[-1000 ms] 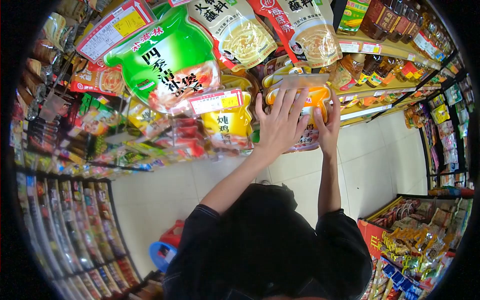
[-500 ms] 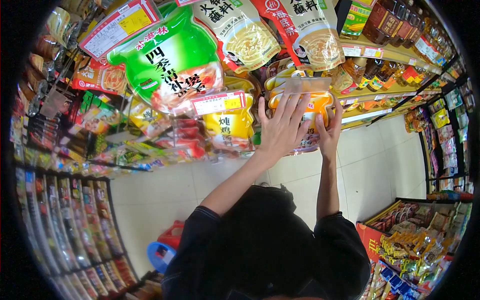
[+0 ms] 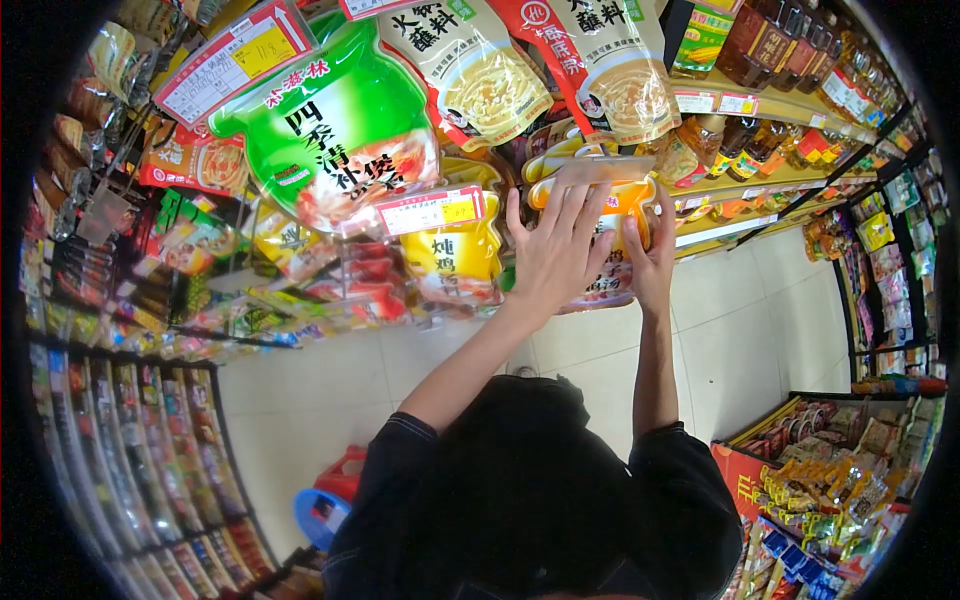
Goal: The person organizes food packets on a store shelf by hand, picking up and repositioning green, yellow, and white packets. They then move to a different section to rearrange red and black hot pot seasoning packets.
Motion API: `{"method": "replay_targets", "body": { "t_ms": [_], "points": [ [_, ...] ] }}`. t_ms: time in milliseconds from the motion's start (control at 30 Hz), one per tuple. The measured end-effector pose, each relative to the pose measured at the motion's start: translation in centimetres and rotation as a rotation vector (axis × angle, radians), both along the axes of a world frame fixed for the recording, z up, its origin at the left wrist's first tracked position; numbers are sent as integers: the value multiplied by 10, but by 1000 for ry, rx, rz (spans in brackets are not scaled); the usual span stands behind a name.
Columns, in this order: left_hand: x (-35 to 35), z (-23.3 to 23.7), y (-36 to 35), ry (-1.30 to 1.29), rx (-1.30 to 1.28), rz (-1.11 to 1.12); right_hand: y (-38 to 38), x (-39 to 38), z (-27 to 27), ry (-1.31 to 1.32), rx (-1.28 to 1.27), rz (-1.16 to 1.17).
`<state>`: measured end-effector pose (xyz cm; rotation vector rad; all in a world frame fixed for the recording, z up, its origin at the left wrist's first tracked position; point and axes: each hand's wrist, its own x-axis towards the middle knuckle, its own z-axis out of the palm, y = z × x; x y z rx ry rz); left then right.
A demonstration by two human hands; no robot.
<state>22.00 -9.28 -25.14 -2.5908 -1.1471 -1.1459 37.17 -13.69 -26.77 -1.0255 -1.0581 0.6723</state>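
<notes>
An orange-and-white soup seasoning packet (image 3: pixel 618 205) hangs at the front of the rack, with similar yellow packets behind it. My left hand (image 3: pixel 556 245) lies over its left part, fingers stretched out and apart, fingertips at a clear plastic tag holder (image 3: pixel 632 170). On the packet's right edge, my right hand (image 3: pixel 654 255) has its thumb on the front and its fingers wrapped round the side, partly hidden. A yellow chicken soup packet (image 3: pixel 450 262) hangs just left of my left hand, below a price tag (image 3: pixel 432 210).
A large green packet (image 3: pixel 325 120) and dipping sauce pouches (image 3: pixel 470 75) hang above. Bottles (image 3: pixel 765 45) stand on yellow shelves at right. Below are pale floor tiles (image 3: pixel 740 320), a blue round object (image 3: pixel 322 515) beside a red one, and a goods bin (image 3: pixel 820 450) at lower right.
The view has shifted slightly, so the racks sit a little further left. Both hands stay at the orange packet, with almost no change in their grip.
</notes>
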Motion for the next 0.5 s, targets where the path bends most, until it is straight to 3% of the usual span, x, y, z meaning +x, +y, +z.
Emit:
{"method": "replay_targets", "body": {
  "t_ms": [300, 400, 500],
  "points": [
    [0, 8, 6, -12, -1, 10, 1, 1, 20, -212, -141, -107],
    [1, 11, 8, -14, -5, 15, -2, 1, 30, -294, -359, -138],
    [2, 6, 9, -9, 5, 28, 3, 2, 25, -771, -135, -408]
  ]
}}
